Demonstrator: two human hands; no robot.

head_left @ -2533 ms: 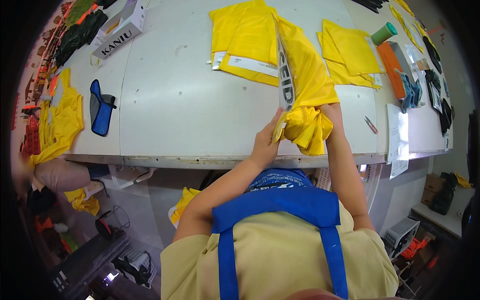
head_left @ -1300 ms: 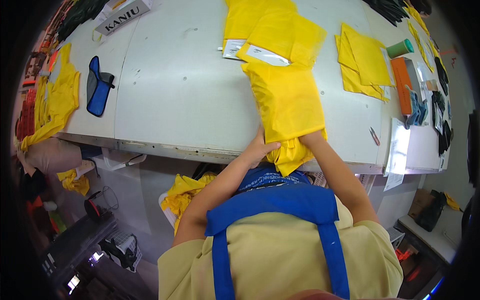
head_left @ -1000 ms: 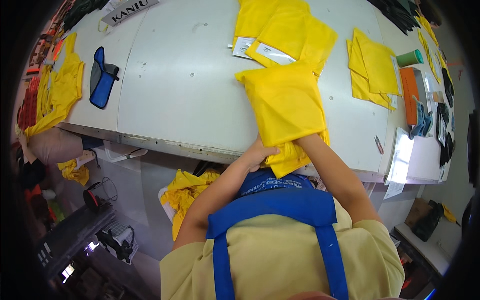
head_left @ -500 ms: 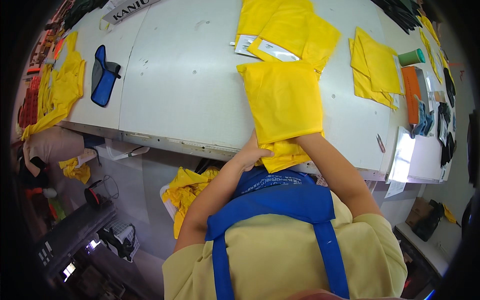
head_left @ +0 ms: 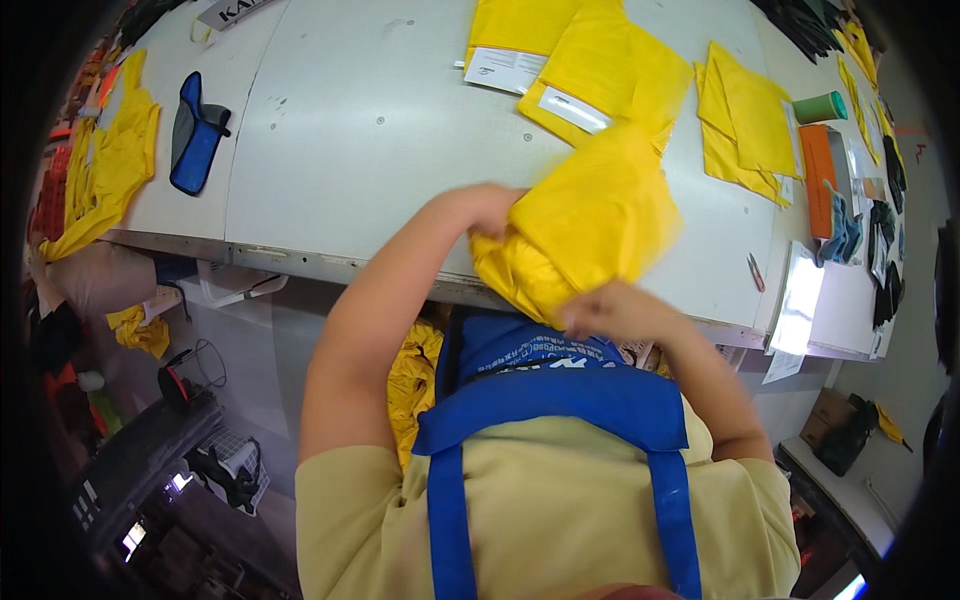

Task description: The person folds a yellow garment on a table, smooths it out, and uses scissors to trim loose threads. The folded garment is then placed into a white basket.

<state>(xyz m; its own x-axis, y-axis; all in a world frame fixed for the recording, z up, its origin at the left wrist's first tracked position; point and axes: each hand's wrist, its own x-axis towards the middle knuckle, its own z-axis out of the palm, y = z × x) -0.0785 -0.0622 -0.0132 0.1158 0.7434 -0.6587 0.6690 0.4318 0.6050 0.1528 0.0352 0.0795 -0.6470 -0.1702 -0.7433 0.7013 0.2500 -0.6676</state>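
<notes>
A folded yellow garment (head_left: 595, 225) is held up over the table's near edge, its far end smeared by motion. My left hand (head_left: 492, 210) is closed on its left edge, the fingertips hidden behind the yellow material. At the lower right corner, my right hand (head_left: 618, 312) has its fingers curled against the bunched near end; it is slightly blurred. Just beyond the held piece lie several flat yellow packets (head_left: 585, 60) with white labels at their near ends.
The white table (head_left: 340, 150) carries a blue and grey pouch (head_left: 198, 135) at left. Toward the right are more yellow packets (head_left: 745, 125), a green roll (head_left: 820, 108), an orange box (head_left: 818, 180) and small snips (head_left: 756, 273). A person's arm (head_left: 45, 285) shows at far left.
The yellow garment has turned and tilted to the right. My left hand has risen from its underside to its left edge. My right hand has come out from beneath it to its lower corner.
</notes>
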